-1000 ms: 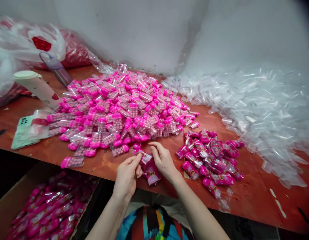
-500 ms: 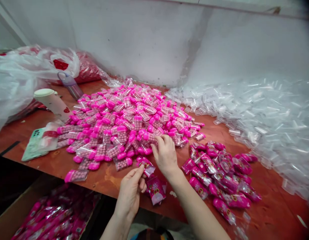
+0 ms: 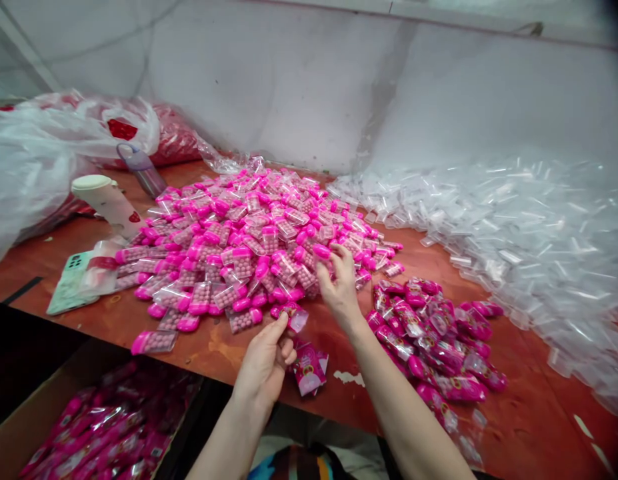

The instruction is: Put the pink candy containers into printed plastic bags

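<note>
My left hand [image 3: 266, 360] pinches a small pink printed plastic sleeve [image 3: 297, 319] with a clear end, above the table's front edge. My right hand [image 3: 339, 287] is at the near right side of a big heap of clear candy containers [image 3: 243, 263] with pink caps, filled with pink balls. Its thumb and fingers close on one pink-capped candy container [image 3: 322, 252], mostly hidden by the hand. Below the left fingertips lie flat pink printed sleeves [image 3: 309, 370]. To the right of my right forearm is a pile of sleeved pink containers [image 3: 439, 340].
Clear empty plastic containers [image 3: 513, 233] cover the right back. On the left stand a white cup [image 3: 106, 203] and a purple bottle [image 3: 141, 170], beside a phone [image 3: 69, 287] and plastic bags [image 3: 43, 153]. A cardboard box [image 3: 53, 393] of pink packs sits below the table edge.
My right hand has shifted slightly up and right, and a pink cap now shows at its fingertips. My left hand keeps the sleeve in nearly the same place. The view has shifted slightly.
</note>
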Demonstrator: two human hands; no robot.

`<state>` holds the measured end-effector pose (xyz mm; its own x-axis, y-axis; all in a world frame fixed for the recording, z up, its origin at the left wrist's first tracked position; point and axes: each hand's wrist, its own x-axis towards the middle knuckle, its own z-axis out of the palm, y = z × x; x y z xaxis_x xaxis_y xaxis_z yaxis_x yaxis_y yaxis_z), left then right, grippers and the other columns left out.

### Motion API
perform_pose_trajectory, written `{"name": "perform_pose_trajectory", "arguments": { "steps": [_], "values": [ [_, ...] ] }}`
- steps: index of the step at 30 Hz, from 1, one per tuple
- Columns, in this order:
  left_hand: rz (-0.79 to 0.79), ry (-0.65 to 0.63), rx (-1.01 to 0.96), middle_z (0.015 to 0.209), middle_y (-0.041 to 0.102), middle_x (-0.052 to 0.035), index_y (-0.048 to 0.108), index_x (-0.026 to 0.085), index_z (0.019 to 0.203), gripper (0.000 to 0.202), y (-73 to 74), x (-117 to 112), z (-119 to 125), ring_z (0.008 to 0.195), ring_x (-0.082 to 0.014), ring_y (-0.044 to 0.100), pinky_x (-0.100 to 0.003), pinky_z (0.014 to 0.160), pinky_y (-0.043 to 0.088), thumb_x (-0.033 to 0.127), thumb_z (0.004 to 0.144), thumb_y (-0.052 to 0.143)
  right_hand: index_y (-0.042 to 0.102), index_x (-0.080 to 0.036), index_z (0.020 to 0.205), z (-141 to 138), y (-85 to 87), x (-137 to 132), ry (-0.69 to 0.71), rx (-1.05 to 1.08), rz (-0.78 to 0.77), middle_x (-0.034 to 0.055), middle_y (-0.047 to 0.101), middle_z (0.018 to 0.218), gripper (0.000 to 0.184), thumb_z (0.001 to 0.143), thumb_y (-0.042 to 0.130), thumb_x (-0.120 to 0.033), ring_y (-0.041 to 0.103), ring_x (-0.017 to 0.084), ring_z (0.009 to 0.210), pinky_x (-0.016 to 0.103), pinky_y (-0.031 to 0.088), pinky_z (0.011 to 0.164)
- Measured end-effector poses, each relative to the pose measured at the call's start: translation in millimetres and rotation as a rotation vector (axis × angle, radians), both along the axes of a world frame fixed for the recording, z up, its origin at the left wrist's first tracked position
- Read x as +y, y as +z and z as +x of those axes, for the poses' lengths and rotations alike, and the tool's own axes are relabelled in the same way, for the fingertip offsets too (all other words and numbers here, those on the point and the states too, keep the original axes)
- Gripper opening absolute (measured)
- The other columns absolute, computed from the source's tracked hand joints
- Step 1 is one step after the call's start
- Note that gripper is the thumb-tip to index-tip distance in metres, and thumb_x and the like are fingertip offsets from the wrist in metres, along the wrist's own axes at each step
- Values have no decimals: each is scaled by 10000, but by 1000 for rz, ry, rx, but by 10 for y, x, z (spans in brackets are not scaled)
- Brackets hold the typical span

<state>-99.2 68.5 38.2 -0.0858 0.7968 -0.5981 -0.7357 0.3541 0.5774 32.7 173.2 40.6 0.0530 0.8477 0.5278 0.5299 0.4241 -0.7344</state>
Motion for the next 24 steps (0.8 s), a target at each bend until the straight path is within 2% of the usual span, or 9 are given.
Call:
{"name": "perform_pose_trajectory", "arguments": {
  "steps": [2,4,7,10,13,18,21,24],
  "values": [
    [-9,29,-73,587,539,75,547,147,740,356,35,39,-4,353,-3,313,-162,339,219,243,596,858,592,-202,1077,129,-9,-170,51,298,-93,98,587,1131,223,935,454,-304,552,234,1078,404,439,941],
    [-3,48,-127,597,531,87,536,153,747,369,70,65,5,354,0,307,-159,337,222,205,584,863,573,-212,991,237,-15,-426,145,529,-254,55,637,951,181,953,437,-326,619,196,857,357,495,806],
    [28,35,-157,600,525,90,526,153,739,353,94,77,48,360,-1,315,-154,337,237,186,605,852,550,-207,895,311,-2,-868,302,667,-497,0,616,769,198,960,450,-365,550,123,559,272,464,572],
    [72,6,-140,591,519,82,526,149,724,313,84,58,128,370,-5,333,-152,343,257,193,648,827,539,-208,935,274,20,-1192,358,712,-657,-32,563,694,227,951,470,-424,467,91,479,230,387,474],
    [107,-32,-106,537,483,83,537,152,714,281,70,20,219,377,-20,354,-158,357,282,232,685,805,539,-213,989,206,-4,-1323,362,743,-684,-38,525,692,268,936,483,-470,427,88,483,223,352,450],
    [179,-120,-47,457,448,73,516,167,656,302,55,-48,318,381,-51,375,-187,393,319,332,756,748,544,-211,1053,163,-132,-1381,326,745,-683,-33,525,711,274,941,485,-454,396,79,488,218,325,454],
    [223,-196,-4,426,443,66,528,170,659,334,54,-76,336,384,-71,397,-204,415,344,423,783,707,512,-217,1130,161,-186,-1423,313,767,-695,-37,522,700,294,936,503,-438,423,85,502,211,336,460],
    [221,-263,25,414,432,65,536,164,651,355,66,-90,338,376,-67,394,-196,412,337,449,773,708,408,-238,1267,172,-217,-1455,324,786,-685,-36,541,722,393,934,516,-416,505,104,563,219,408,515]
  ]
}}
